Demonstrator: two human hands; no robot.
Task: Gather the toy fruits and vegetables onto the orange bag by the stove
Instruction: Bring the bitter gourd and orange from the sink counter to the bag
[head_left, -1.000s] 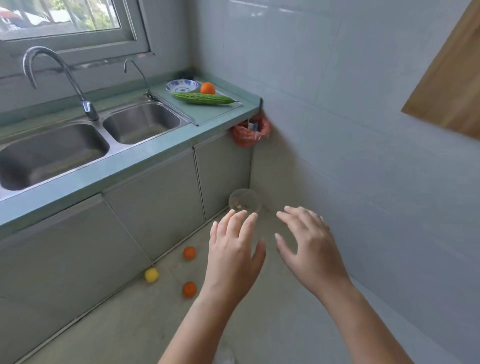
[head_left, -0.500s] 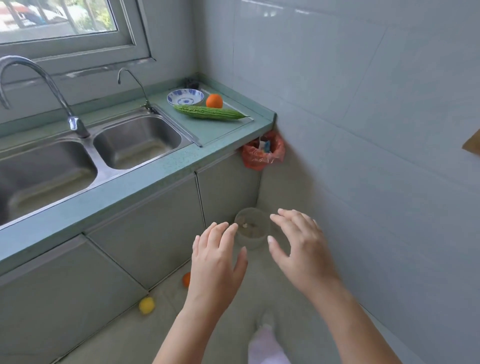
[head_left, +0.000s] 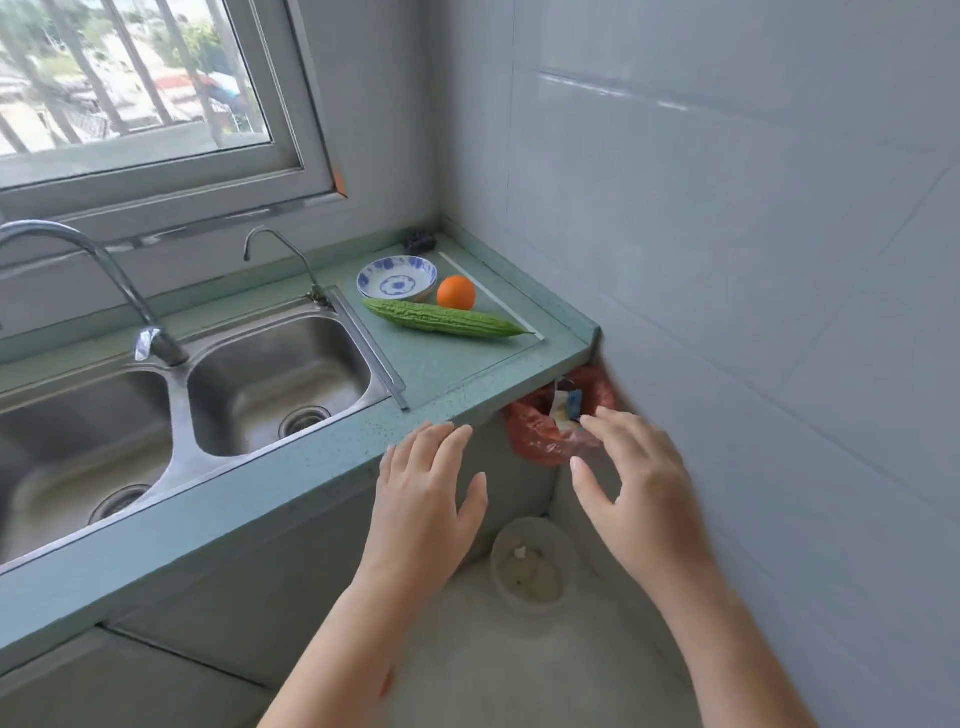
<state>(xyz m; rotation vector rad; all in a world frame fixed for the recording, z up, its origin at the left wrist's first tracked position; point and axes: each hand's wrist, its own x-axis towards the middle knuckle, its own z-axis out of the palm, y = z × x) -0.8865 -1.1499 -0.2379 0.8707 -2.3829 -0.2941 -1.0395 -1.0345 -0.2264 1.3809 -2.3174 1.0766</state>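
Near the desk's (head_left: 452, 374) far right corner lie a toy bitter gourd (head_left: 447, 319) and toy orange (head_left: 456, 292); left hand (head_left: 423, 499) and right hand (head_left: 636, 499) hover by its front edge, fingers (head_left: 608, 431) released, empty. Best grasp the gourd mid-length.

Empty hands (head_left: 524, 499) hover before gourd (head_left: 447, 319), orange (head_left: 456, 292).

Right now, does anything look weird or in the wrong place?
A clear round plastic tub with scraps inside sits on the floor in the corner, an odd spot for a kitchen container.
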